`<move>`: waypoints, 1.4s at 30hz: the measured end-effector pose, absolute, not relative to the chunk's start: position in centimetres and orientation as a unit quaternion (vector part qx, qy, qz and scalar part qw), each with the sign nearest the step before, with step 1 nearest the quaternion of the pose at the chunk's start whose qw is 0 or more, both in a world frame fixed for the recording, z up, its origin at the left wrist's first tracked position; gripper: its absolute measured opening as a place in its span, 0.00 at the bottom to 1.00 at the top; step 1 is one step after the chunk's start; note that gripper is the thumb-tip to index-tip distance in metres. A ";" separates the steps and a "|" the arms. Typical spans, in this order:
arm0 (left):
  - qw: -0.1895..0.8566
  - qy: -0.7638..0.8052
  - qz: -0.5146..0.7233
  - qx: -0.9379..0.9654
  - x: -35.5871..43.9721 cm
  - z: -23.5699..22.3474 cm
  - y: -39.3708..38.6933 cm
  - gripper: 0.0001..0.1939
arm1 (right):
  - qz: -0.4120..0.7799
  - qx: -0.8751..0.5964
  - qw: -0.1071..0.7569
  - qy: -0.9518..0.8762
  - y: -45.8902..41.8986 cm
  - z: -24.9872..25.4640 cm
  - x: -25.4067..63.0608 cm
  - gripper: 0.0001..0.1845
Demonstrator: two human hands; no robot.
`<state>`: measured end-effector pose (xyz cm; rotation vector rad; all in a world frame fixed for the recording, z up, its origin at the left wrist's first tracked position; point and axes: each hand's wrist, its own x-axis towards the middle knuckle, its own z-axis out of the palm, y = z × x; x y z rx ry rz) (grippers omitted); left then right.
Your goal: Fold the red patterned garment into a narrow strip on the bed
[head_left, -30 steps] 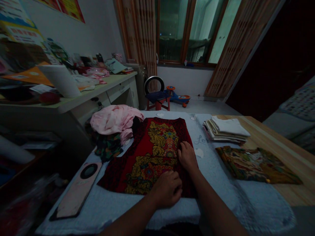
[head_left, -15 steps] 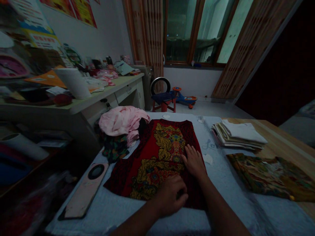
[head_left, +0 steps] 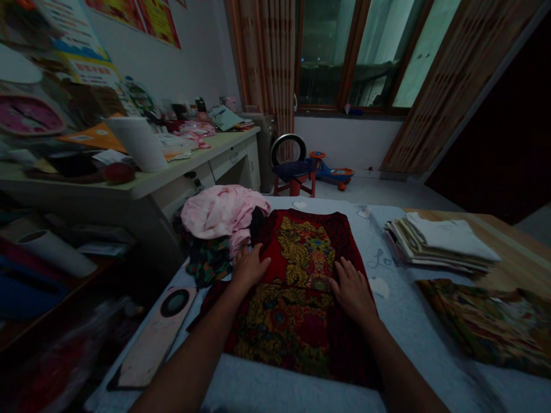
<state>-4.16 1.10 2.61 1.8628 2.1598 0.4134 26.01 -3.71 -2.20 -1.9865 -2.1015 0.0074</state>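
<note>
The red patterned cloth garment (head_left: 297, 304) lies flat in front of me, its long axis running away from my body, just right of the pink fabric heap (head_left: 224, 212). My left hand (head_left: 249, 267) rests on its left edge beside that heap; my right hand (head_left: 353, 292) rests on its right side, slightly nearer me. All fingers are extended and released, pressing flat on the cloth and grasping nothing.

Hands (head_left: 251, 265) (head_left: 353, 292) on red garment (head_left: 303, 249) (gold-patterned)

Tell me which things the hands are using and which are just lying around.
Using: red-and-gold patterned cloth, under the left hand and right hand.
Lying around: crumpled pink fabric, stack of folded white cloths, white cylindrical paper roll.
</note>
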 end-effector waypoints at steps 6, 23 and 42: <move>0.193 0.744 0.179 0.614 -4.0 2.2 5.2 0.27 | 0.004 -0.681 0.084 -0.728 -3.2 -1.3 26.2 0.30; 0.184 0.633 0.384 0.647 -4.3 3.0 6.1 0.25 | 0.108 -0.550 0.095 -0.823 7.2 1.5 11.7 0.26; 0.320 0.644 0.417 0.557 -4.7 1.4 6.4 0.18 | 0.063 -0.569 0.122 -0.811 13.7 -0.8 10.3 0.29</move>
